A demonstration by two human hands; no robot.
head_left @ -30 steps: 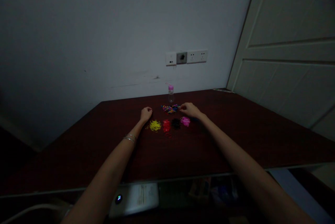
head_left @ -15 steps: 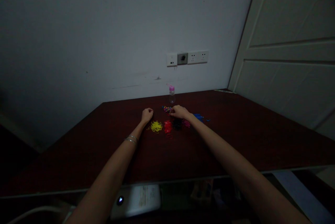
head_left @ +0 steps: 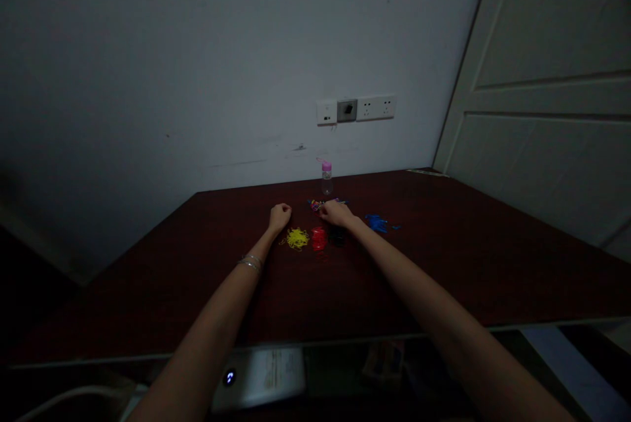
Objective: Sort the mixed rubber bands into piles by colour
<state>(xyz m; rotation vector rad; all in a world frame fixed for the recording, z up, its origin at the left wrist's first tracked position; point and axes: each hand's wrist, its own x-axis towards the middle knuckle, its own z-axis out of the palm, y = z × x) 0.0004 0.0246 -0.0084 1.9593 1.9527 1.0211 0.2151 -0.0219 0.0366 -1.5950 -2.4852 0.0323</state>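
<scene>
My left hand (head_left: 280, 217) rests on the table behind the pile of yellow rubber bands (head_left: 298, 238), its fingers curled closed. Anything inside them is hidden. At the front right edge of a mixed, multicoloured pile of rubber bands (head_left: 314, 205), my right hand (head_left: 336, 213) has its fingertips pinched together. What they hold is too small and dark to make out. A red pile (head_left: 319, 238) lies beside the yellow one. Below my right hand is a black pile (head_left: 337, 235), partly covered by it. Blue pieces (head_left: 377, 223) lie to the right of my right wrist.
A clear bottle with a pink cap (head_left: 327, 179) stands behind the piles, near the wall. Sockets (head_left: 375, 107) are on the wall. Under the dark red tabletop (head_left: 197, 290) sits a white device with a lit display (head_left: 261, 376). A panelled door (head_left: 552, 165) is at right.
My right hand stays by the mixed pile, its arm shifted slightly so the blue pieces show more and the pink ones are covered. My left hand barely differs. The view has shifted slightly.
</scene>
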